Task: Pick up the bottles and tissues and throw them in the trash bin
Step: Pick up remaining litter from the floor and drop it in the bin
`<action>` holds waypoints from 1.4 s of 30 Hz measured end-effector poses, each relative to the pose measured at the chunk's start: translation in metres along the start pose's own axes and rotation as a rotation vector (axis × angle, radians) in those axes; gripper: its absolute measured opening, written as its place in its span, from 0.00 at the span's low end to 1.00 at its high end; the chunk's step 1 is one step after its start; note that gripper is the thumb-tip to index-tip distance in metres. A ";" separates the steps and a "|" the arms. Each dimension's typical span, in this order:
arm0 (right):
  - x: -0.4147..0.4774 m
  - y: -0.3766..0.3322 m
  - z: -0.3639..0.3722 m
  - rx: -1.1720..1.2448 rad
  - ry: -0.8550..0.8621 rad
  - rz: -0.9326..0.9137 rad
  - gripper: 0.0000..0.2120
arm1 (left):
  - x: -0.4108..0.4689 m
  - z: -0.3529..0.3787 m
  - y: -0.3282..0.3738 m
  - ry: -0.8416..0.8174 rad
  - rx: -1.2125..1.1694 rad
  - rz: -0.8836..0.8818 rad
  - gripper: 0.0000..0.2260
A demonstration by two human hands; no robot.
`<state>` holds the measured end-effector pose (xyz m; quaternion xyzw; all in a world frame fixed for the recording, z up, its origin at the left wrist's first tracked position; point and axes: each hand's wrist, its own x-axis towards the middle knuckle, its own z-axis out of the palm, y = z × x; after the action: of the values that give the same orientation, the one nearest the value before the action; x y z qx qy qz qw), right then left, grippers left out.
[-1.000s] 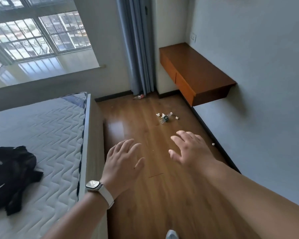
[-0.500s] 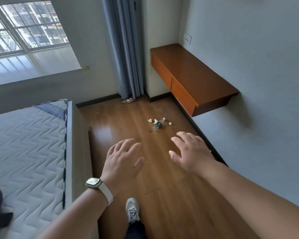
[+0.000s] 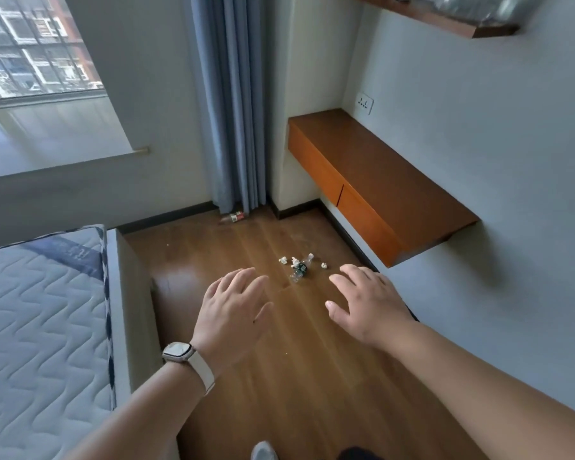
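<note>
A clear plastic bottle with a dark label lies on the wooden floor ahead. Small crumpled white tissues lie around it, one to its right. A second bottle with a red label lies farther off at the foot of the curtain. My left hand, with a watch on the wrist, and my right hand are held out in front of me, fingers spread and holding nothing, well short of the litter. No trash bin is in view.
A bed with a quilted mattress fills the left side. A wall-mounted wooden desk juts out on the right above the floor. A blue curtain hangs in the corner. A shelf is high on the right wall.
The view has moved forward and turned right: the bed slid left, the black bag left the view, and the bottle and tissues are nearer. Both hands stay spread and empty.
</note>
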<state>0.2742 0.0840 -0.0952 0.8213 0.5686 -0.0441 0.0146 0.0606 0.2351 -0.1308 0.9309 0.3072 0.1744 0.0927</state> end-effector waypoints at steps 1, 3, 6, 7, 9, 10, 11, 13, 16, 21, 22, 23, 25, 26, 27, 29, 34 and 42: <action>0.008 0.000 -0.001 -0.001 -0.004 0.009 0.29 | 0.007 0.001 -0.006 -0.003 0.001 0.009 0.18; 0.025 0.001 -0.004 0.003 -0.005 0.021 0.28 | 0.020 0.003 -0.017 -0.024 -0.006 0.006 0.18; 0.049 0.001 -0.002 0.009 -0.001 0.025 0.27 | 0.036 0.010 -0.031 -0.043 -0.010 -0.008 0.18; 0.056 0.001 0.001 0.015 0.000 0.029 0.26 | 0.042 0.013 -0.035 -0.051 -0.010 -0.001 0.18; 0.073 0.003 0.008 0.035 -0.007 0.039 0.26 | 0.054 0.019 -0.042 -0.069 -0.005 0.009 0.18; 0.082 0.005 0.013 0.045 -0.014 0.043 0.26 | 0.061 0.023 -0.047 -0.079 0.002 0.012 0.18; 0.092 0.007 0.017 0.054 -0.024 0.045 0.26 | 0.070 0.026 -0.052 -0.088 0.006 0.011 0.18; 0.115 0.011 0.025 0.070 -0.047 0.038 0.25 | 0.090 0.032 -0.062 -0.111 0.017 0.001 0.17; 0.150 0.017 0.035 0.100 -0.056 0.028 0.25 | 0.117 0.039 -0.076 -0.126 0.036 -0.024 0.17; 0.240 0.041 0.045 0.154 -0.081 0.021 0.26 | 0.192 0.055 -0.100 -0.179 0.065 -0.050 0.19; 0.258 0.046 0.042 0.165 -0.084 0.019 0.25 | 0.210 0.058 -0.103 -0.193 0.067 -0.047 0.19; 0.275 0.052 0.040 0.178 -0.083 0.022 0.25 | 0.228 0.061 -0.106 -0.206 0.070 -0.040 0.19; 0.304 0.066 0.037 0.197 -0.079 0.031 0.25 | 0.263 0.069 -0.110 -0.209 0.068 -0.028 0.18; 0.317 0.073 0.036 0.204 -0.080 0.038 0.25 | 0.280 0.073 -0.111 -0.202 0.069 -0.014 0.18; 0.329 0.081 0.035 0.213 -0.082 0.046 0.25 | 0.296 0.076 -0.111 -0.194 0.069 0.002 0.18; 0.352 0.094 0.035 0.221 -0.090 0.054 0.25 | 0.325 0.083 -0.112 -0.198 0.070 0.028 0.18; 0.390 0.110 0.032 0.235 -0.089 0.107 0.25 | 0.375 0.097 -0.128 -0.243 0.070 0.063 0.19; 0.443 0.109 0.042 0.243 -0.121 0.240 0.23 | 0.447 0.126 -0.177 -0.293 0.049 0.196 0.20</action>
<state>0.5291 0.4555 -0.1791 0.8750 0.4549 -0.1596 -0.0454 0.3486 0.6377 -0.1765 0.9739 0.2022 0.0375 0.0965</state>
